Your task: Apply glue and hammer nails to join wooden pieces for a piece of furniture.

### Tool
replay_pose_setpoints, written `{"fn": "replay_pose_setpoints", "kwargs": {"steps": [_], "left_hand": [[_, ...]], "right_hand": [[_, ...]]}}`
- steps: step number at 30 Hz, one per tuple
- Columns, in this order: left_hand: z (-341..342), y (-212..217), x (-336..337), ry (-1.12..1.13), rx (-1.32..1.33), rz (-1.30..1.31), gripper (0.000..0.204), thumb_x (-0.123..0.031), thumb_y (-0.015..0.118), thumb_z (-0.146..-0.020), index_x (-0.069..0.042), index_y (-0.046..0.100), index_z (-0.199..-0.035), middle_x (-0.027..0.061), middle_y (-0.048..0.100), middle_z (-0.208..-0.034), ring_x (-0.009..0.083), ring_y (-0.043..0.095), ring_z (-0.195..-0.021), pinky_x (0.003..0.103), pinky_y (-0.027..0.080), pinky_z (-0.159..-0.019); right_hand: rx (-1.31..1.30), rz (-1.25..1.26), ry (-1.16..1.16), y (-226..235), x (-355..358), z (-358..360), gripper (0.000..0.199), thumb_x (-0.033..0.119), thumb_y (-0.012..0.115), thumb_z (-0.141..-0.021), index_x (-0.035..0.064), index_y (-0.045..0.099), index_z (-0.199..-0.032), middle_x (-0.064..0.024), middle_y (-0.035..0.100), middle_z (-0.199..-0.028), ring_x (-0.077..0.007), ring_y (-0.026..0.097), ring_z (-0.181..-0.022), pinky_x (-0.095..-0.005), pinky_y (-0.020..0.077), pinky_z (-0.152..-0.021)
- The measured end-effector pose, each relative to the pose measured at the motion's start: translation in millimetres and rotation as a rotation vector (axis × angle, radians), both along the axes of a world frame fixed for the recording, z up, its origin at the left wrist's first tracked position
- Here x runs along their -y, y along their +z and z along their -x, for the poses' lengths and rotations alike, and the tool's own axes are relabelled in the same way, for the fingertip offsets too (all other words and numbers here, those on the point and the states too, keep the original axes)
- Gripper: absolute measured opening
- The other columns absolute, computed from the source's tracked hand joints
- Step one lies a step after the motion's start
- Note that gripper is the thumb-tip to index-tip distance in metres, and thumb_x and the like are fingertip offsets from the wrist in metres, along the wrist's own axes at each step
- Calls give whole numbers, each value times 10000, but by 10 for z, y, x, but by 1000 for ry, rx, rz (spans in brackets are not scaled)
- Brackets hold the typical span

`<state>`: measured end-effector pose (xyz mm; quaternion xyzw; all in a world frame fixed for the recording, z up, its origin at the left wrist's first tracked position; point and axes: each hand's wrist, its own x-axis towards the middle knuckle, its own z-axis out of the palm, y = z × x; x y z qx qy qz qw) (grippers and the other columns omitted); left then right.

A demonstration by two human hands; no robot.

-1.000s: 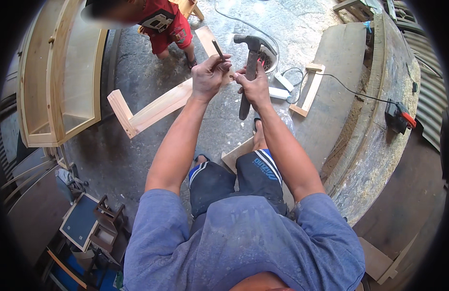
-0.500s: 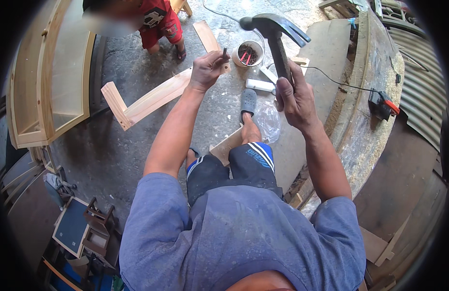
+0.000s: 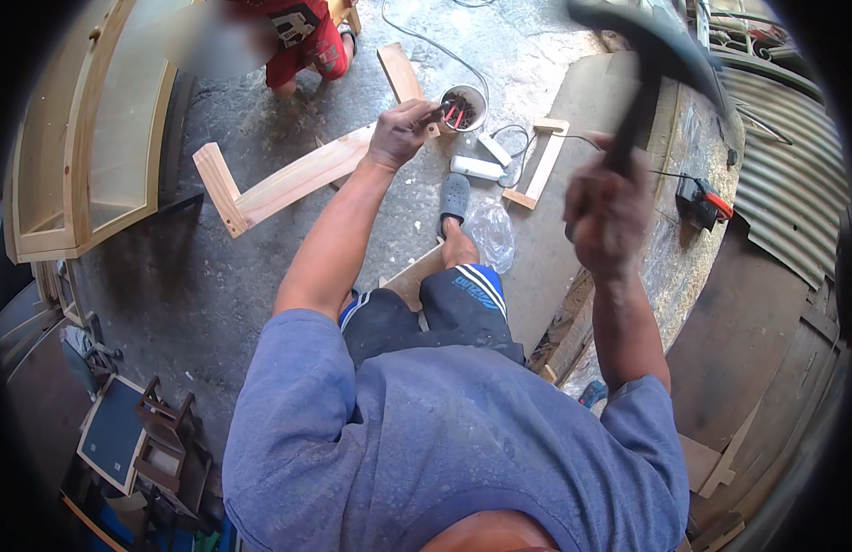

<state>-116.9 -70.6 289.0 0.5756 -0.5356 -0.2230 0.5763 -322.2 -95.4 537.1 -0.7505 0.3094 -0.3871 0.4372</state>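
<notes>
My right hand (image 3: 610,216), smeared by motion, grips the handle of a claw hammer (image 3: 640,110) raised at the right. My left hand (image 3: 401,133) is closed on a short dark rod (image 3: 438,113); its exact kind is hard to make out. That hand is at the far end of a pale wooden frame (image 3: 302,175), next to a hole in the wood. One short block (image 3: 219,189) of the frame stands at its near left end, another piece (image 3: 400,74) stretches away at its far end.
A white bucket (image 3: 484,112) with red-handled tools is just beyond my left hand. Nearby lie a white bottle (image 3: 477,167), a small wooden frame (image 3: 541,170) and a plastic bag (image 3: 496,241). A person in red (image 3: 302,41) crouches far left, beside a wooden cabinet (image 3: 81,138). A power tool (image 3: 702,201) rests at right.
My right hand has swung the hammer up and to the right. My left hand stays at the frame's far end with the dark rod. The person in red has shifted slightly.
</notes>
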Motion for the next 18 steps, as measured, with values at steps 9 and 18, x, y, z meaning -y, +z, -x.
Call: {"fn": "replay_pose_setpoints", "kwargs": {"steps": [9, 18], "left_hand": [[-5, 8, 8, -10, 44, -12, 239, 46, 701, -742, -8, 666, -972, 85, 679, -873, 163, 679, -790, 271, 558, -704], [10, 69, 28, -28, -81, 0, 180, 87, 612, -789, 4, 654, -943, 98, 685, -868, 150, 686, -809, 285, 559, -700]], "right_hand": [[-366, 44, -12, 45, -27, -38, 322, 326, 463, -997, 13, 525, -1039, -134, 541, -559, -244, 575, -476, -360, 425, -441], [-660, -170, -38, -456, -66, 213, 346, 348, 483, -987, 4, 512, -971, -230, 555, -639, -405, 597, -603, -444, 441, -552]]}}
